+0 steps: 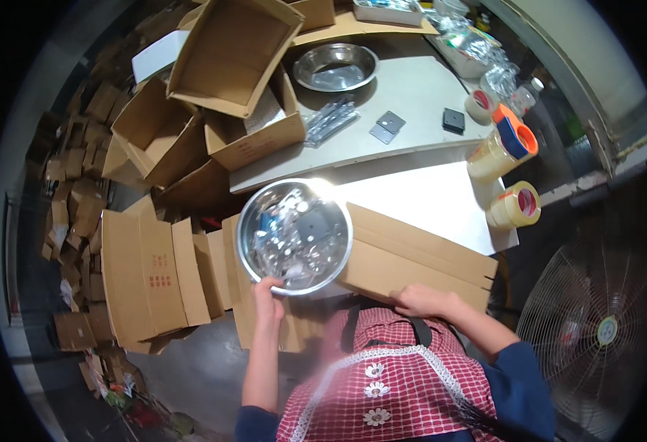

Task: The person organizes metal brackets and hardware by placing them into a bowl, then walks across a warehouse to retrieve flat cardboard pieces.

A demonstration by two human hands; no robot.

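Note:
A round steel basin [244, 254] is held up over an open cardboard box, its near rim in the grip of my left hand [268, 295]. Inside it lie clear plastic-wrapped small parts [288, 254] and a dark flat piece [320, 223]; their kind is hard to make out through the glare. My right hand [423, 300] is closed on the near edge of the box's cardboard flap [419, 254], right in front of my checked apron [412, 379]. The basin covers part of the box from view.
On the white table [419, 81] stand a second steel basin [336, 68], plastic-bagged strips [331, 121], grey plates [388, 127] and a small black box [454, 120]. Tape rolls [513, 206] stand at the right edge. Open cartons [235, 55] crowd the left; a fan [607, 331] stands right.

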